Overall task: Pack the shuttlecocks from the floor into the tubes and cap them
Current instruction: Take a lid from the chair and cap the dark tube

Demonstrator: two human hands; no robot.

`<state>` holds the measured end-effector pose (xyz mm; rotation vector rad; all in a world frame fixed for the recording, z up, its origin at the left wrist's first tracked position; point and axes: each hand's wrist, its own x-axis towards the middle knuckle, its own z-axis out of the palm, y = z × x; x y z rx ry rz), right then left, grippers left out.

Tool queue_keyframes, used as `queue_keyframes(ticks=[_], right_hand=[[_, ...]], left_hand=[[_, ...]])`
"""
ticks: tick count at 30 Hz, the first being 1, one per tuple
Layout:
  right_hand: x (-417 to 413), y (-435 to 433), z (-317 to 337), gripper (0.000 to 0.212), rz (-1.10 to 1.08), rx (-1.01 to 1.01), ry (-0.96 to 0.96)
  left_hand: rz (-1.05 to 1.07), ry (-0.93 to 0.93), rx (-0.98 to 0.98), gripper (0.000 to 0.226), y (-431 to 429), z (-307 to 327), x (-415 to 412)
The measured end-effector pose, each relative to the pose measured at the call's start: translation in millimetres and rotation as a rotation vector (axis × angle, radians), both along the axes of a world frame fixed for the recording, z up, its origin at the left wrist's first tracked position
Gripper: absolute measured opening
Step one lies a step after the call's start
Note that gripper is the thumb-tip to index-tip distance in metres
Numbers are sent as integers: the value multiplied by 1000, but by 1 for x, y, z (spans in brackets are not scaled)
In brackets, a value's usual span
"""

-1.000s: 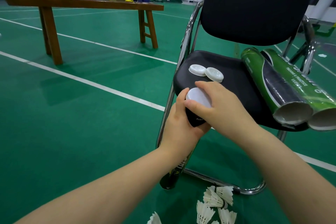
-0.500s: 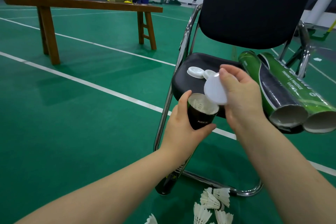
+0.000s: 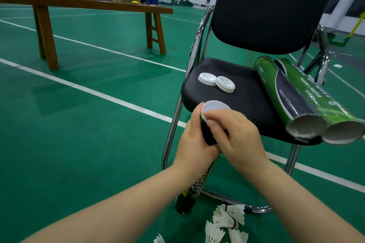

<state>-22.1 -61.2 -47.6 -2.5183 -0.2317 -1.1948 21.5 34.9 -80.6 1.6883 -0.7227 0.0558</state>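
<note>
Left hand (image 3: 194, 144) was wrapped round the dark tube (image 3: 190, 193) just below its mouth, thumb up along the side, and the tube leaned in front of the chair's front edge with its lower end down near the floor (image 3: 98, 144). Right hand (image 3: 239, 138) was on top, its fingers (image 3: 214, 124) curled in and pinching the rim of the white cap (image 3: 215, 107), which sat at the tube's mouth. On the chair (image 3: 246, 104) seat, two loose caps (image 3: 207, 78) lay touching near the back-left corner, and two green tubes (image 3: 286, 92) lay side by side along the right edge, open ends overhanging the front. Shuttlecocks (image 3: 227, 217) lay clustered on the floor beside the chair's chrome base rail.
</note>
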Motion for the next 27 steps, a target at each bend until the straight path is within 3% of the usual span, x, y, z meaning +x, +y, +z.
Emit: queue_keyframes(ticks=[5,14,21,27], right_hand=[[-3,-1,0,24,-32,25,24],[-1,-5,5,54,-92,33,311],[-1,2,-8,41,-163,73,187],[-3,5,-19,39,-201,-15,289]], left_hand=[[-23,-14,7,81,-2,-5,-1],[-2,-18,60,78,-4,-5,-5],[-9,13,53,71,-3,-16,-7],[-5,100,64,60,-8,-33,-9]])
